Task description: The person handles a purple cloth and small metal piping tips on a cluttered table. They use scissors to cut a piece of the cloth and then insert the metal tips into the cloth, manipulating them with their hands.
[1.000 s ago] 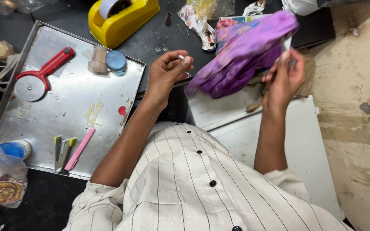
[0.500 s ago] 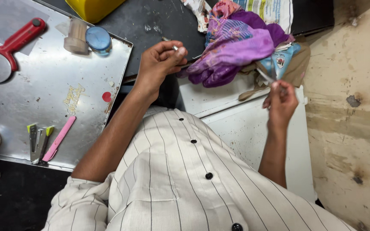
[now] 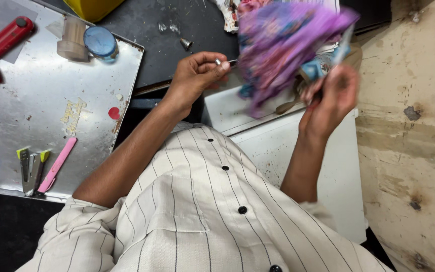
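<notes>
A small silver thimble-like piece point(image 3: 218, 62) is pinched at the fingertips of the left hand point(image 3: 197, 75), whose fingers are curled together around it. The purple patterned cloth point(image 3: 285, 48) lies just to the right of this hand, blurred and raised above the white bench point(image 3: 298, 151). The cloth is bunched between the two hands, and its far side is clamped by the closed fingers of the right hand point(image 3: 331, 98), so both hands are about equally near to it.
</notes>
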